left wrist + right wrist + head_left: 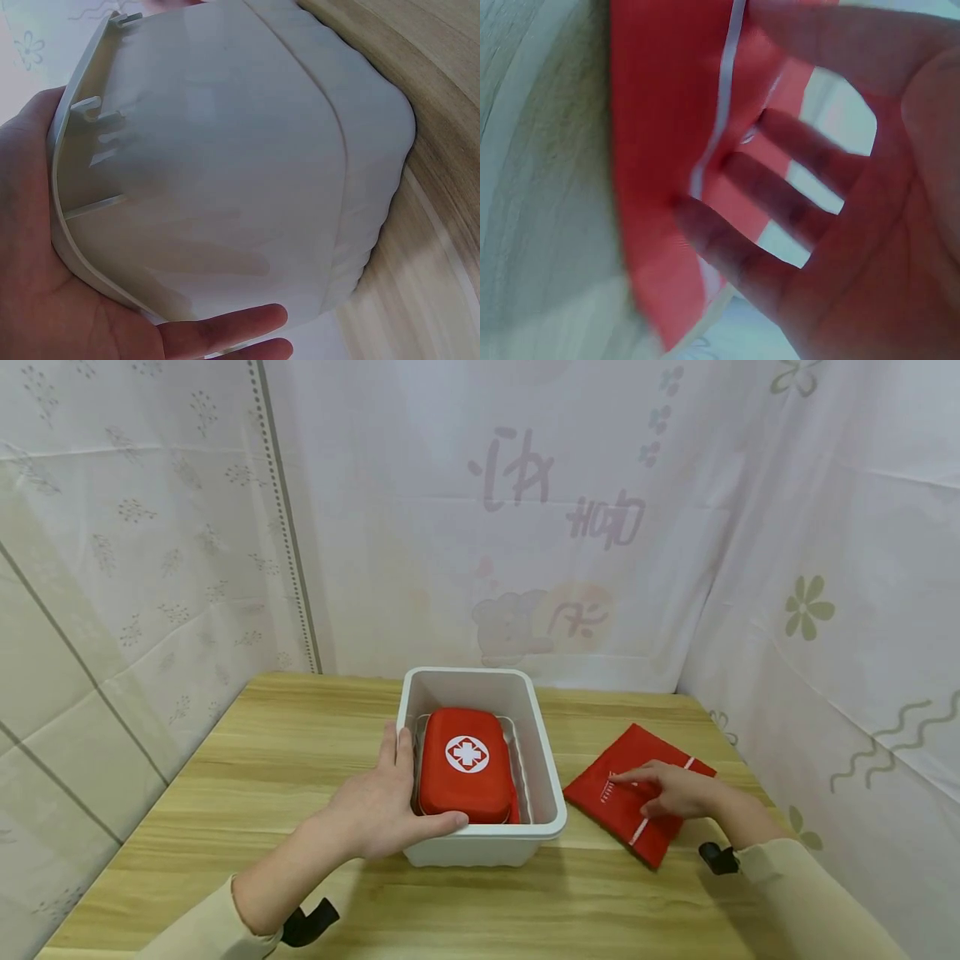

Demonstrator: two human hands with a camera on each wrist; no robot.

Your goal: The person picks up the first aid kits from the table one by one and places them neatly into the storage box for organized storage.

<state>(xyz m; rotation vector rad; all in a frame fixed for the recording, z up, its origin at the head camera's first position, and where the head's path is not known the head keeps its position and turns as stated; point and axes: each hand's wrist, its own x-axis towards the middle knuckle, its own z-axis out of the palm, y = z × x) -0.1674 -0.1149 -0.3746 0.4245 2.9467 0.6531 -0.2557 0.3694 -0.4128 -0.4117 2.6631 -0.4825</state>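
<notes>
A red first-aid case (467, 777) with a white cross emblem lies in a white plastic bin (550, 777) in the head view. My left hand (378, 806) rests at the bin's near left corner, thumb along the front rim. In the left wrist view its straight fingers (232, 330) lie against the outside wall. To the right of the bin, a flat red fabric pouch (630, 747) with a white stripe and small white print lies on the table. My right hand (686, 793) touches its top with spread, slightly bent fingers; the right wrist view shows nothing gripped.
Under the case, a clear container's rim (517, 760) shows inside the bin. The wood-grain table (300, 743) carries bin and pouch. Patterned white curtains (390, 527) hang behind and at both sides. Black wrist-worn devices (309, 925) show below both hands.
</notes>
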